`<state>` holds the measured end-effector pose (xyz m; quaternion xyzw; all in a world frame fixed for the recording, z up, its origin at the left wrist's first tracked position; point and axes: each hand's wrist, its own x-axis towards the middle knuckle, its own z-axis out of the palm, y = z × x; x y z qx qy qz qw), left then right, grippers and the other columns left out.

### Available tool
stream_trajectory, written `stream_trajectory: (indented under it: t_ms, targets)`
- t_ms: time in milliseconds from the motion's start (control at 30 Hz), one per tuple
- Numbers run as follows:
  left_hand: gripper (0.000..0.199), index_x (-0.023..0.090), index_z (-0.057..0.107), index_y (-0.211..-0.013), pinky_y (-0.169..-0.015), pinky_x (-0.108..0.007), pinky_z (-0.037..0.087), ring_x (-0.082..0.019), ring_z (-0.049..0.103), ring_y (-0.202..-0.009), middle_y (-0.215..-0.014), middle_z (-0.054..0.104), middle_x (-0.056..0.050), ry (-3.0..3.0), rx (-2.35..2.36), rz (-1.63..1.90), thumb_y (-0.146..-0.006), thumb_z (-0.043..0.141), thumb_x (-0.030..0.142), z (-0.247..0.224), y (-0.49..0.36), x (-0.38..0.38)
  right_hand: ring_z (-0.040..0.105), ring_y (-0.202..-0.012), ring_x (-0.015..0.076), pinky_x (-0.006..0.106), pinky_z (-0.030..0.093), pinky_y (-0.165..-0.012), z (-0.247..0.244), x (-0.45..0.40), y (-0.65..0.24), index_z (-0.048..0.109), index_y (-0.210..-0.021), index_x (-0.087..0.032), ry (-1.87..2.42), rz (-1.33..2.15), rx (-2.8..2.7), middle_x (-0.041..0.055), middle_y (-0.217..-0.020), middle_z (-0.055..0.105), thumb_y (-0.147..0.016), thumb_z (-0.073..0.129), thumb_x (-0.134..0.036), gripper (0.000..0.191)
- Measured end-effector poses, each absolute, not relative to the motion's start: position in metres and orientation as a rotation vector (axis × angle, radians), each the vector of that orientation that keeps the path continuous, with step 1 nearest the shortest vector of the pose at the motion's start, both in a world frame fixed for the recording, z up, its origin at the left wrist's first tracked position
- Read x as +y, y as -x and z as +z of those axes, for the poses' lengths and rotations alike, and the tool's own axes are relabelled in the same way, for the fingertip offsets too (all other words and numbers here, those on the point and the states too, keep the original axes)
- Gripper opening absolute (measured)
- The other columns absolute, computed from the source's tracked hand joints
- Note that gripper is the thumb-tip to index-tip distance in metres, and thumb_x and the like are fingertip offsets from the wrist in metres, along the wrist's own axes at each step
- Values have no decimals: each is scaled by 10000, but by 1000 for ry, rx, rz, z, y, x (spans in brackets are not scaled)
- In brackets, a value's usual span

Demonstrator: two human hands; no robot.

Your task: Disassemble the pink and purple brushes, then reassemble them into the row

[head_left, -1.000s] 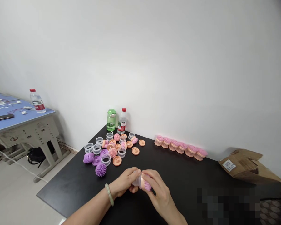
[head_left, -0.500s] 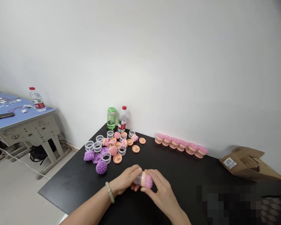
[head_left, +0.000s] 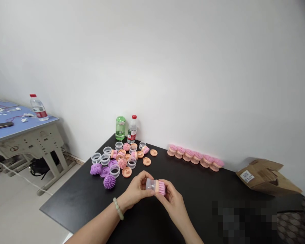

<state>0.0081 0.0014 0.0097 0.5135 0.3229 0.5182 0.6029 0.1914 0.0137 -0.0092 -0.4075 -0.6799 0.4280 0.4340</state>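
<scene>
Holding brush (head_left: 157, 187) sideways, seemingly above the table (head_left: 91, 208): left hand (head_left: 136, 191) pinches its clear cup (head_left: 150, 184), right hand (head_left: 173, 201) grasps the bristle end. Risks, judged: soft bristles giving under twist, so grip slips; uneven pressure tilting the joint. Table black below fingers. Loose parts (head_left: 126, 172) beyond, to their left; brush row (head_left: 196, 157) beyond, right; carton (head_left: 259, 174) farther right. White wall (head_left: 152, 67) behind; blue desk (head_left: 22, 126) far left.
</scene>
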Motion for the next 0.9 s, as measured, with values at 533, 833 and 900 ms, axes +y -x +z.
stream_trajectory:
  t_ms: [533,833,900]
  targets:
    - [427,232,606,-1077,-818,-371,388,-273,535,-932,-1022,656,-67,-1998,1315,1125,-682,700,102,-2,-7,0,704,-978,257,367,594,-827,-34,25,-179,627,-1136,-224,1074,769,-1804,89,-1094,718,-787,676,-376,384]
    - [447,192,614,-1031,-849,-309,431,-224,570,-964,-988,634,-32,-1042,942,1627,-686,833,373,22,18,8,697,-924,279,377,608,-666,-45,104,-162,648,-1099,-187,1218,606,-1807,118,-1064,683,-765,657,-394,393]
    - [459,185,644,-1032,-868,-313,433,-231,586,-989,-1005,656,-46,-917,859,1623,-681,843,406,25,20,9,686,-931,294,419,593,-743,-48,118,-149,649,-1111,-179,1261,547,-1841,123,-1060,673,-746,681,-357,407]
